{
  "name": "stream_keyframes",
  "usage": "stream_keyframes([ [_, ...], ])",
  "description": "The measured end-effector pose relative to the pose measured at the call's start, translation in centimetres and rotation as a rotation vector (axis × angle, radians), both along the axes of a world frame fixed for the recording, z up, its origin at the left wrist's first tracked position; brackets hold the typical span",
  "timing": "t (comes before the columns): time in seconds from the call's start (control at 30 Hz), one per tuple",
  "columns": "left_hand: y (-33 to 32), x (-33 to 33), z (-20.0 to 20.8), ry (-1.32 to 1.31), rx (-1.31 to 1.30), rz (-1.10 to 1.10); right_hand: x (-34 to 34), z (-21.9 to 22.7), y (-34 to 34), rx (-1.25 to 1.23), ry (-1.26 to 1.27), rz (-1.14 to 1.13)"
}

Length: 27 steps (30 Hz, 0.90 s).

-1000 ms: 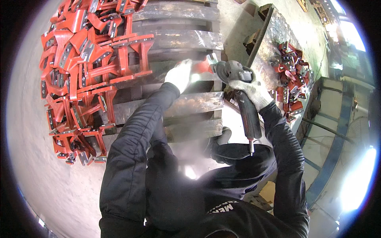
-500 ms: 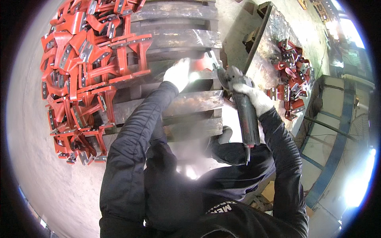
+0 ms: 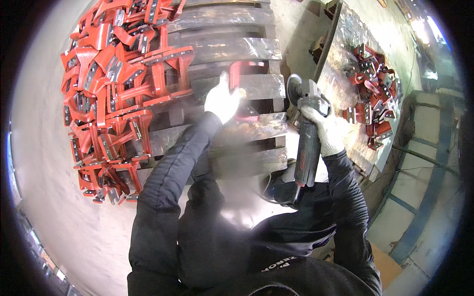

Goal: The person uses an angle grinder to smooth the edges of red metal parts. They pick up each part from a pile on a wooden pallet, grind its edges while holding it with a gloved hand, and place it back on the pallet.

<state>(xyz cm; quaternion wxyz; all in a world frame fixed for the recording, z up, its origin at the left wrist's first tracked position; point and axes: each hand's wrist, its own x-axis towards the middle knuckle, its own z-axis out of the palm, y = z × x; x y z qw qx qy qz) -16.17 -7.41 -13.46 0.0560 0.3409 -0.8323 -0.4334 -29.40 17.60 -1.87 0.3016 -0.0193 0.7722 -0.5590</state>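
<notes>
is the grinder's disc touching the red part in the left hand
No, the disc stands apart from the red part in the left hand, with pallet slats visible between them.

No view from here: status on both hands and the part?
Left hand gripping red bracket over pallet. Right hand holding angle grinder, disc apart from bracket. Nothing visible between disc and bracket.

The dark angle grinder (image 3: 306, 153) is sitting in the right hand (image 3: 321, 129), body running nearly lengthwise, its grey head and round disc (image 3: 294, 90) pointing up at the far end. And left of the grinder, well apart from that disc, the red bracket (image 3: 235, 75) is resting in the left hand (image 3: 223, 100), its bar standing roughly parallel to the grinder, its upper flange reaching rightward, edges blurring.
</notes>
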Motion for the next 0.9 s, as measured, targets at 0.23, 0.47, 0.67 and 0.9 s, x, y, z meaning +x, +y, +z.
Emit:
stream_keyframes([
  [0.23, 4.4, 4.8, -1.7, 0.294, 1.14, 0.154, 0.1, -1.4, -1.3, 0.234, 0.523, 0.254],
  [0.47, 5.5, 5.0, 1.1, 0.288, 1.219, 0.072, 1.6, -0.8, -2.6, 0.112, 0.313, 0.21],
  [0.67, 4.7, 5.8, -0.7, 0.27, 1.191, 0.076, 1.2, -1.9, -1.7, 0.057, 0.251, 0.199],
  [0.9, 4.0, 8.2, 1.6, 0.505, 0.36, -0.324, 2.0, -2.0, -0.1, 0.099, 0.216, 0.178],
])
